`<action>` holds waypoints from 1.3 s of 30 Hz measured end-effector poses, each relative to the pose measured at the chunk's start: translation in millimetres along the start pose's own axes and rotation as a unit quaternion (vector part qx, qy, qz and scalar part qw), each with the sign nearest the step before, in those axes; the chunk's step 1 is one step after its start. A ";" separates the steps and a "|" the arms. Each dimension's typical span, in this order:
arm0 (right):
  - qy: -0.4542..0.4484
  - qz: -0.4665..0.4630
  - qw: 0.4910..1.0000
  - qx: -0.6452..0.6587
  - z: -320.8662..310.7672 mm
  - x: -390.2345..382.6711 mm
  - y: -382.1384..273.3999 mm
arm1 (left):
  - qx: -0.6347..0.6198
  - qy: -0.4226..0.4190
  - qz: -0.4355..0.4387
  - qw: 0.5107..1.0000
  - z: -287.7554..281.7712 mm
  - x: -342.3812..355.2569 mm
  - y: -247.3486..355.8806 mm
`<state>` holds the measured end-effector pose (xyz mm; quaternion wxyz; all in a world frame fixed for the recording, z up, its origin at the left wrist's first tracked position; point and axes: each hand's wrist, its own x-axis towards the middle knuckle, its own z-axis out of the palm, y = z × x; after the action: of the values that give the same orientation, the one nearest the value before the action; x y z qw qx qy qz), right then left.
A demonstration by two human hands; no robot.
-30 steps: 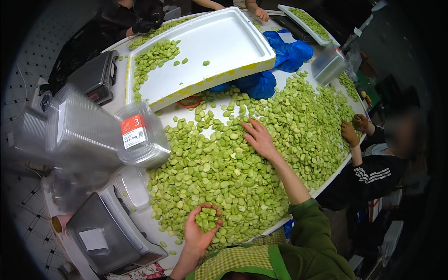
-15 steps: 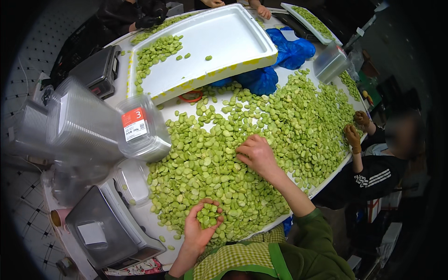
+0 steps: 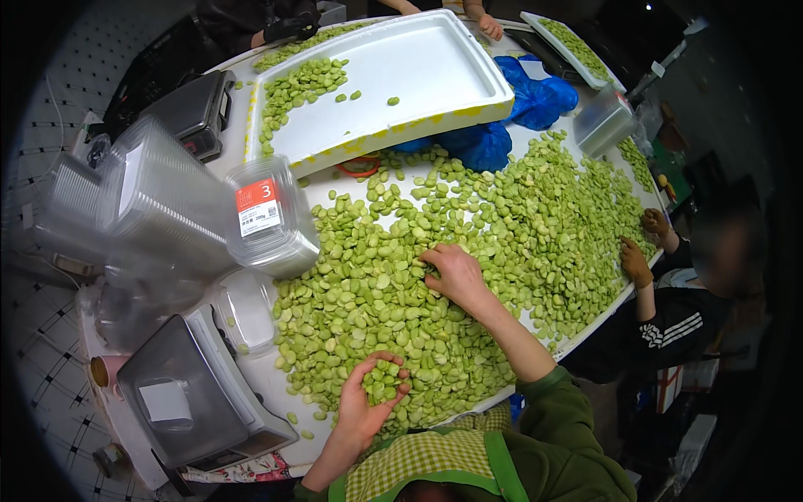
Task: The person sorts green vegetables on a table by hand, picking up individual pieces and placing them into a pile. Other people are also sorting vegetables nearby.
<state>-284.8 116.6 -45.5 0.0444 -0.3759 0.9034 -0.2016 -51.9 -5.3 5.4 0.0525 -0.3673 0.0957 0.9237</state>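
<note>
A wide heap of shelled green broad beans [image 3: 376,284] covers the middle of the white table. Near its front edge my left hand [image 3: 364,406] is cupped, palm up, with several broad beans [image 3: 382,381] resting inside the curled fingers. Further in, to the right, my right hand [image 3: 456,274] reaches down onto the heap. Its fingertips are bent together among the beans, and whatever they pinch is hidden beneath them.
Stacked clear plastic tubs [image 3: 159,188] and a labelled tub stack [image 3: 272,217] stand left, above a scale [image 3: 184,410]. A white foam tray [image 3: 393,67] with beans lies at the back beside blue plastic bags [image 3: 531,92]. A co-worker's gloved hand [image 3: 636,263] is at the right edge.
The whole view has shifted slightly, with the table's things now further right. My left hand still cups beans; my right hand stays down on the heap with slightly altered finger posture.
</note>
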 end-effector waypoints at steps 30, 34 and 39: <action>-0.082 -0.092 0.923 0.364 -79.0 -66.4 -83.5 | -0.030 0.012 -0.018 0.999 5.3 15.2 -9.4; -0.017 -0.056 0.952 0.299 -52.0 -49.0 -76.9 | -0.035 -0.015 -0.044 0.998 0.5 13.7 -8.8; -0.056 -0.069 0.983 0.159 -14.7 -17.6 -64.1 | -0.039 0.005 -0.037 0.999 -1.6 1.9 -4.3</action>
<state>-233.3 93.0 -7.8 0.1396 -0.4365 0.8277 -0.3239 -51.5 -1.4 2.3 0.0719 -0.3774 0.0464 0.9221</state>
